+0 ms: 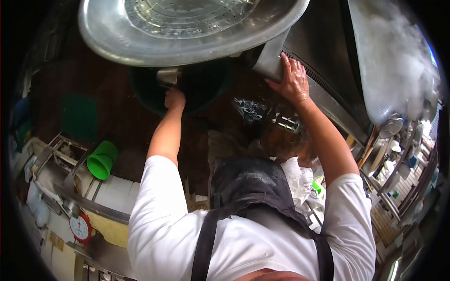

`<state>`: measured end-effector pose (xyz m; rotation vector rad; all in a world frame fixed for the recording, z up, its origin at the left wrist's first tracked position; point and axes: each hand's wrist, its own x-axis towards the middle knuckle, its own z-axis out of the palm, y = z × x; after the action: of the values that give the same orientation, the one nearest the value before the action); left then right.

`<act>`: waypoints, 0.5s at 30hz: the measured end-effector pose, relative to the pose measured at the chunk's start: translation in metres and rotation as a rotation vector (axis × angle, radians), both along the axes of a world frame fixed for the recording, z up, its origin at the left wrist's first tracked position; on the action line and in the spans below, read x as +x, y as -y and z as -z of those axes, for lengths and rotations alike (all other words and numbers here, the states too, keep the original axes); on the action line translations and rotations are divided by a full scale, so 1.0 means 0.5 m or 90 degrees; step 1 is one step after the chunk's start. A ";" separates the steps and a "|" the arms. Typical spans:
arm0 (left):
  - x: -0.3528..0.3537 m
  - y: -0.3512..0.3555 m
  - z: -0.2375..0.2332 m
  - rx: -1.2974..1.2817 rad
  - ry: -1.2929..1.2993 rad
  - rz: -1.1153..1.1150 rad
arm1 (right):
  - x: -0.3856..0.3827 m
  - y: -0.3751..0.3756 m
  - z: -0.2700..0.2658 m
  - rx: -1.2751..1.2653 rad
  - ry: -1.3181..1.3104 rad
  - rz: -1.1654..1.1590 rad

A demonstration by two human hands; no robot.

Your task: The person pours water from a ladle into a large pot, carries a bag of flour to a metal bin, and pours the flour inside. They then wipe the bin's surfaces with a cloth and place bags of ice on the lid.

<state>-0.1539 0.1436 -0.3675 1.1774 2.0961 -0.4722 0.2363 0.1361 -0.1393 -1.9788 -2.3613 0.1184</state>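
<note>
My left hand [175, 98] is closed round the handle of a metal dipper [168, 77], over a dark green tub [206, 96]. The dipper's far side is partly hidden under the rim of a big steel pan with a perforated bottom [197, 51], which fills the top of the view. Fingers extended, my right hand [295, 79] lies on the slotted metal edge of a steel unit [323, 96] and grips nothing. What the tub contains is too dark to make out.
Steam rises over a shiny steel surface [384, 61] at the right. A bright green bucket [102, 160] lies tilted at the left, above a red-rimmed dial scale [80, 227]. The brown floor [112, 107] looks wet. White bags [300, 182] lie near my right side.
</note>
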 end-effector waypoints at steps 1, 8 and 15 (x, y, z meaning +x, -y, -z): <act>0.004 -0.001 0.023 -0.030 -0.015 0.018 | 0.001 -0.001 0.002 0.002 0.002 0.003; 0.008 0.028 0.176 -0.031 0.014 0.257 | 0.008 -0.004 0.015 0.010 -0.020 0.007; -0.097 -0.006 0.226 0.051 0.222 0.497 | 0.011 0.003 0.019 0.014 -0.024 0.002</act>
<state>-0.2026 0.1464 -0.4804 1.9602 1.3182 -0.4782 0.2419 0.1348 -0.1487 -1.9525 -2.3270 0.1274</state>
